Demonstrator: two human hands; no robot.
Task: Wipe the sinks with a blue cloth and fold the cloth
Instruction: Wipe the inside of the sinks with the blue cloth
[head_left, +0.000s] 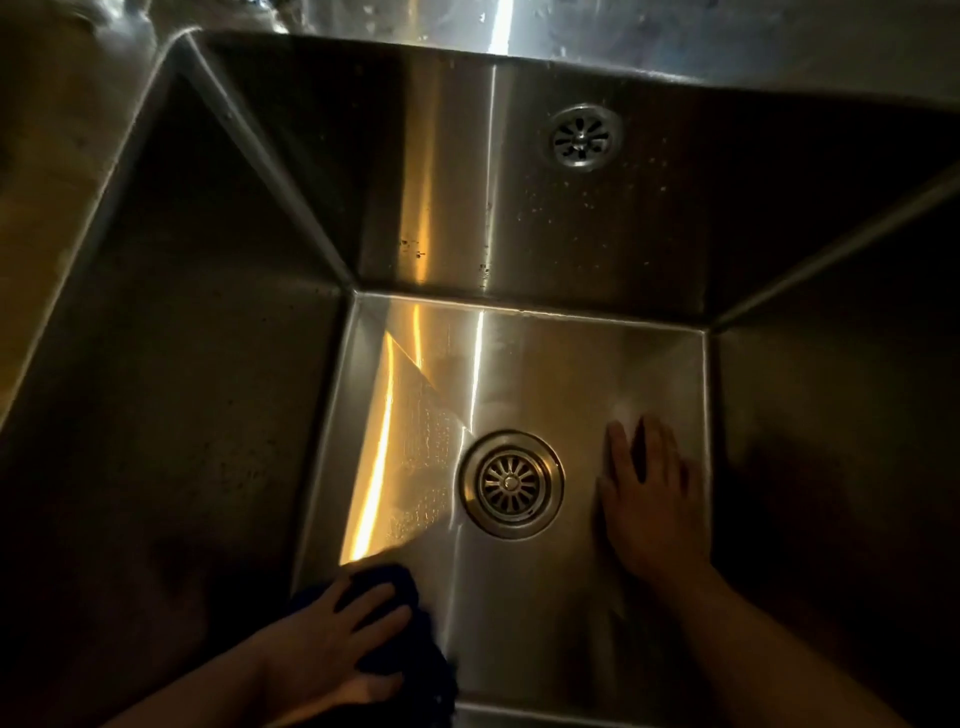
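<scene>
In the near-left corner of the sink (208, 415), the left hand (332, 639) lies spread, fingers straight, pressing the blue cloth (431, 660) onto the steel floor, likely to scrub there. Right of the drain (510, 483), the right hand (649, 499) rests flat and empty, probably bracing the lean.

bare sink floor (545, 374) around central drain (511, 484)

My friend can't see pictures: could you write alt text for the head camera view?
A person's left hand presses a dark blue cloth onto the floor of a steel sink, front left. The right hand lies flat right of the round drain.
</scene>
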